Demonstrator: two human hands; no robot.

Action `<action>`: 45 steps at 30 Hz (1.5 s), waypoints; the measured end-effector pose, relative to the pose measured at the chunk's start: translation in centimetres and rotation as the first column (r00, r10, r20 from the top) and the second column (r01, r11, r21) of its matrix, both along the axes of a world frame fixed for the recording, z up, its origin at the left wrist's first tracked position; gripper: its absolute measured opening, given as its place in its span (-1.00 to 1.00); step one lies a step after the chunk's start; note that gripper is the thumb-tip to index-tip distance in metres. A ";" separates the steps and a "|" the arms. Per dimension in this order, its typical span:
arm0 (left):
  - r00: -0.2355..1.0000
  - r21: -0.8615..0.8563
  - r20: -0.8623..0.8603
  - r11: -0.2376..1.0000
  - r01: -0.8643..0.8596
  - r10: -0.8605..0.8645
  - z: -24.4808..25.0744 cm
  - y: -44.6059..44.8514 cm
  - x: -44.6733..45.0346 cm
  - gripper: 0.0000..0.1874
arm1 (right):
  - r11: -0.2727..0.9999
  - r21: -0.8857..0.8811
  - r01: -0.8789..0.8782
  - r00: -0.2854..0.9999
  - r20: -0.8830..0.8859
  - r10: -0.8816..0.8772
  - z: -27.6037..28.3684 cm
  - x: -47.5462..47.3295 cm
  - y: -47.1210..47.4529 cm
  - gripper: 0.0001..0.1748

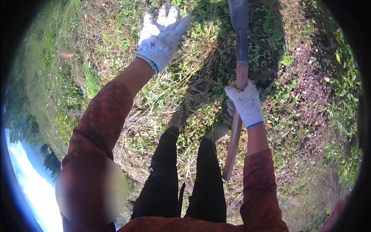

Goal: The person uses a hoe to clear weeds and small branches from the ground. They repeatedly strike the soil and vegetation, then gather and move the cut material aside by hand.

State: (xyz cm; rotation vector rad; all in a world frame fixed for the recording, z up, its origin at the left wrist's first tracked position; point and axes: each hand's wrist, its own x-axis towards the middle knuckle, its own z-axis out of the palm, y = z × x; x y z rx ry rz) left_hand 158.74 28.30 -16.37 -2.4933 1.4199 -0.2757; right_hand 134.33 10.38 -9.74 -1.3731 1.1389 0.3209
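Observation:
My right hand (245, 101), in a white knit work glove, is closed around the wooden handle (242, 72) of a long-bladed tool. Its dark metal blade (239, 14) points away from me and is cut off by the top of the view, so its full shape is hidden. The lower end of the handle hangs beside my right leg. My left hand (162, 36), gloved too, is spread with fingers apart over the grass, holding nothing. Between the hands lies a tuft of grass (209, 36) with long, partly dry blades.
My feet and dark-trousered legs (162, 171) are on ground with cut or flattened dry grass (145, 119). Low weeds and leaf litter (307, 87) cover the right side, with leafy plants (345, 92) at the far right. Trees (23, 121) stand at the far left.

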 end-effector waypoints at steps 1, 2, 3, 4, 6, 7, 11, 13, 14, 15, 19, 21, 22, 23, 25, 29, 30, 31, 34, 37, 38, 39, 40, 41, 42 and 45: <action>0.991 0.056 0.124 0.996 -0.067 0.059 -3.7 1.4 3.1 -0.17 | 0.996 0.086 -0.011 1.000 0.016 0.009 -2.5 0.5 0.4 -0.73; 0.991 0.125 0.074 0.985 -0.123 0.114 -5.7 3.3 4.8 -0.25 | 0.991 0.012 -0.133 0.989 -0.056 0.133 -5.3 0.6 0.8 -0.72; 0.985 0.272 -0.020 0.949 -0.158 0.170 -7.3 5.3 4.8 -0.35 | 0.965 -0.057 -0.257 0.958 -0.144 0.247 -8.1 0.1 1.4 -0.71; 0.966 0.415 -0.107 0.893 -0.173 0.236 -8.9 7.2 4.9 -0.44 | 0.871 -0.132 -0.473 0.852 -0.322 0.414 -10.5 -1.3 2.5 -0.63; 0.861 0.635 -0.358 0.770 -0.059 0.361 -10.5 8.2 -0.8 -0.65 | 0.582 0.020 -0.813 0.507 -0.467 0.724 -15.6 -10.3 4.3 -0.54; 0.517 0.572 -0.590 0.773 -0.274 0.620 -11.8 11.1 -3.4 -0.59 | 0.386 0.079 -0.919 0.312 -0.452 0.835 -17.7 -13.9 5.7 -0.49; -0.133 0.559 -0.719 0.453 -0.695 0.683 -11.0 23.6 -17.5 -0.40 | 0.772 0.262 -0.579 0.652 -0.421 0.631 -9.3 -17.8 10.3 -0.59; -0.166 0.559 -0.735 0.447 -0.698 0.658 -7.0 21.9 -21.5 -0.37 | 0.800 0.319 -0.509 0.673 -0.432 0.600 -4.3 -15.3 7.7 -0.61; -0.148 0.509 -0.785 0.488 -0.709 0.602 -7.2 22.8 -23.5 -0.38 | 0.806 0.339 -0.485 0.699 -0.403 0.590 -3.7 -15.1 6.2 -0.61; -0.127 0.459 -0.827 0.527 -0.715 0.548 -7.5 23.3 -24.5 -0.38 | 0.811 0.364 -0.457 0.727 -0.372 0.577 -3.4 -15.0 4.9 -0.61; -0.048 0.695 -0.648 0.564 -0.446 0.760 -5.6 24.6 -25.9 -0.47 | 0.910 0.209 -0.357 0.848 -0.336 0.410 -0.1 -7.8 5.0 -0.69; 0.019 0.691 -0.620 0.558 -0.459 0.784 -6.6 28.3 -27.8 -0.49 | 0.865 0.038 -0.500 0.825 -0.282 0.489 -2.9 -5.9 5.5 -0.60; 0.055 0.667 -0.598 0.534 -0.519 0.800 -6.5 30.7 -28.7 -0.52 | 0.827 -0.044 -0.560 0.808 -0.251 0.533 -4.7 -5.5 6.1 -0.55; 0.098 0.629 -0.586 0.527 -0.571 0.805 -6.6 32.7 -29.0 -0.54 | 0.641 -0.337 -0.689 0.724 -0.346 0.596 -7.2 -6.2 7.1 -0.53; 0.238 0.685 -0.490 0.539 -0.490 0.839 -5.8 36.5 -28.9 -0.61 | 0.521 -0.318 -0.792 0.609 -0.352 0.711 -9.3 -6.9 8.3 -0.48; 0.416 0.490 -0.615 0.738 -0.464 0.670 -0.3 31.7 -26.7 -0.73 | 0.471 0.238 -0.849 0.424 -0.223 0.877 -10.6 -14.5 10.2 -0.60; 0.427 0.430 -0.673 0.790 -0.438 0.603 1.6 28.6 -26.1 -0.73 | 0.592 0.391 -0.704 0.537 -0.252 0.805 -9.2 -15.4 10.7 -0.65; 0.438 0.379 -0.712 0.825 -0.419 0.549 4.2 25.3 -25.7 -0.72 | 0.737 0.481 -0.475 0.704 -0.295 0.646 -7.2 -15.4 10.8 -0.67; -0.178 0.559 -0.828 0.768 -0.313 0.531 9.1 16.3 -26.6 -0.55 | 0.815 0.543 -0.201 0.854 -0.311 0.418 -2.1 -14.2 8.9 -0.63; -0.594 0.407 -0.786 0.865 -0.292 0.170 10.7 9.5 -31.2 -0.21 | 0.921 0.372 -0.112 0.938 -0.266 0.221 0.8 -12.0 5.7 -0.62; -0.640 0.366 -0.766 0.857 -0.362 0.057 11.1 7.7 -33.3 -0.12 | 0.967 0.236 -0.092 0.973 -0.185 0.137 0.3 -11.9 5.0 -0.61; -0.677 0.337 -0.734 0.836 -0.433 -0.055 11.1 6.2 -34.9 -0.03 | 0.984 0.174 -0.037 0.964 -0.253 0.081 1.7 -9.1 4.0 -0.68; -0.725 0.441 -0.688 0.808 -0.390 0.025 10.9 4.6 -35.4 -0.01 | 0.996 0.085 0.009 0.971 -0.239 0.012 2.0 -7.1 3.5 -0.67; -0.766 0.548 -0.634 0.760 -0.350 0.105 10.9 3.5 -36.1 0.00 | 0.999 0.011 0.049 0.976 -0.215 -0.045 1.4 -5.5 3.4 -0.67; -0.790 0.603 -0.613 0.628 -0.493 -0.031 9.7 3.0 -37.9 -0.12 | 0.999 -0.025 0.023 0.976 -0.216 -0.028 -0.2 -4.4 3.1 -0.61; -0.853 0.761 -0.517 0.420 -0.495 -0.067 7.2 1.3 -36.4 -0.54 | 0.952 -0.266 -0.154 0.966 -0.244 0.088 -9.6 -6.5 3.2 -0.54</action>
